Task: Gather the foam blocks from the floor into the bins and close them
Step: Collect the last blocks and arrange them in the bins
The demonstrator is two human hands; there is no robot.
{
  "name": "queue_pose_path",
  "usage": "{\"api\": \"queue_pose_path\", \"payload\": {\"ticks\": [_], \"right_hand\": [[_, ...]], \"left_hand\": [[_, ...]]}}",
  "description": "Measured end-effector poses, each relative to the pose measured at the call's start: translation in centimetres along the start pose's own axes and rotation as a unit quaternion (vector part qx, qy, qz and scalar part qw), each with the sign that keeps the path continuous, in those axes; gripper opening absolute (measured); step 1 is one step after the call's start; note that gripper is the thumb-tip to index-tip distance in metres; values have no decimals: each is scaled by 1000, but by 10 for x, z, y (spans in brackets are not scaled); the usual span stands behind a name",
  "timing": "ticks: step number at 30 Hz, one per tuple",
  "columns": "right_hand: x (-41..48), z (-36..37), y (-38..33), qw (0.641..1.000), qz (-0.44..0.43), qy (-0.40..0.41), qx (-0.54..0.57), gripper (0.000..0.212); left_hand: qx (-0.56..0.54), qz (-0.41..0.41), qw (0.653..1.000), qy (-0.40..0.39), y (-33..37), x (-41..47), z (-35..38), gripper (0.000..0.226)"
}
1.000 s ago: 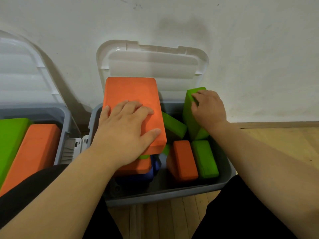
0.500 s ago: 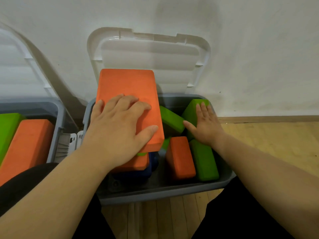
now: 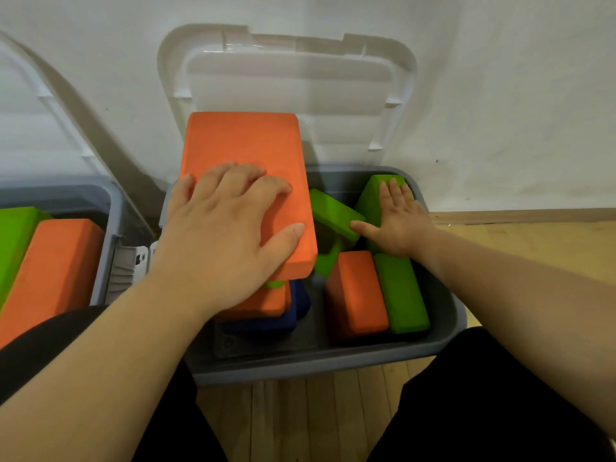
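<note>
A grey bin (image 3: pixel 333 365) stands against the wall with its white lid (image 3: pixel 293 85) raised. My left hand (image 3: pixel 223 238) lies flat on a large orange foam block (image 3: pixel 246 151) that tops a stack at the bin's left, over another orange block (image 3: pixel 256 305) and a dark blue block (image 3: pixel 266 323). My right hand (image 3: pixel 396 218) presses with straight fingers on a green block (image 3: pixel 373 198) in the far right corner. A tilted green block (image 3: pixel 330 211), an orange block (image 3: pixel 356 295) and a green block (image 3: pixel 401 295) also lie inside.
A second grey bin (image 3: pixel 103 248) stands at the left with its lid (image 3: pixel 33 121) up, holding a green block (image 3: pixel 16 235) and an orange block (image 3: pixel 53 268). The white wall is right behind both bins. Wooden floor (image 3: pixel 533 241) lies to the right. My black-clad knees flank the bin's front.
My right hand let go of the upright green block, flattened out and pushed it down into the bin's far right corner. My left hand stayed on the large orange block.
</note>
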State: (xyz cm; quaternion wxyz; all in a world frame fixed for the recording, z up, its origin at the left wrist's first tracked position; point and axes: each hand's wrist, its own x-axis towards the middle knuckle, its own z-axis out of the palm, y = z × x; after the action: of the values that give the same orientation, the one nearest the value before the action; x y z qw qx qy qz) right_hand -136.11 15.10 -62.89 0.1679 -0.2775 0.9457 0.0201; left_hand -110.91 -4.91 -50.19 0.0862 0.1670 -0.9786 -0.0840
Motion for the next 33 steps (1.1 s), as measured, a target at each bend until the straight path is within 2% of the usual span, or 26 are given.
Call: {"api": "queue_pose_path", "payload": {"ticks": [2,4,5,7,9,10,13,16,23,28,33], "right_hand": [[-6,-3,-8,999,-10,26,-26,114],[-13,-2,-26,987,-88,129,-29,102],[-15,0,-37,980,-133,145,-19,96],[-10,8,-57,983,-170,67,3,95],[4,18,-70,991,-132,-21,-12,98],[13,21,-75,993,-107,-37,-30,98],[27,22,-79,997,-53,-42,-40,91],[25,14,-81,996,-62,-59,22,87],[2,-58,-87,991,-70,65,95,83],[-18,-86,-78,974,28,140,178,81],[-35,-65,-71,976,72,159,132,77]], "left_hand": [[-3,-1,1000,3,-1,1,0,62],[-6,-4,1000,4,-1,1,0,63],[-6,-5,1000,2,-1,1,0,63],[-3,-2,1000,-1,-1,-1,0,64],[-5,-1,1000,1,-4,-3,-1,63],[-8,-1,1000,4,-6,-3,-1,63],[-18,-2,1000,9,-12,-5,-2,62],[-30,-4,1000,5,-16,-5,-3,61],[-37,-3,999,0,-16,-1,-2,62],[-49,-6,999,2,-13,-6,-4,64],[-50,-8,999,-8,-12,-8,-4,65]]}}
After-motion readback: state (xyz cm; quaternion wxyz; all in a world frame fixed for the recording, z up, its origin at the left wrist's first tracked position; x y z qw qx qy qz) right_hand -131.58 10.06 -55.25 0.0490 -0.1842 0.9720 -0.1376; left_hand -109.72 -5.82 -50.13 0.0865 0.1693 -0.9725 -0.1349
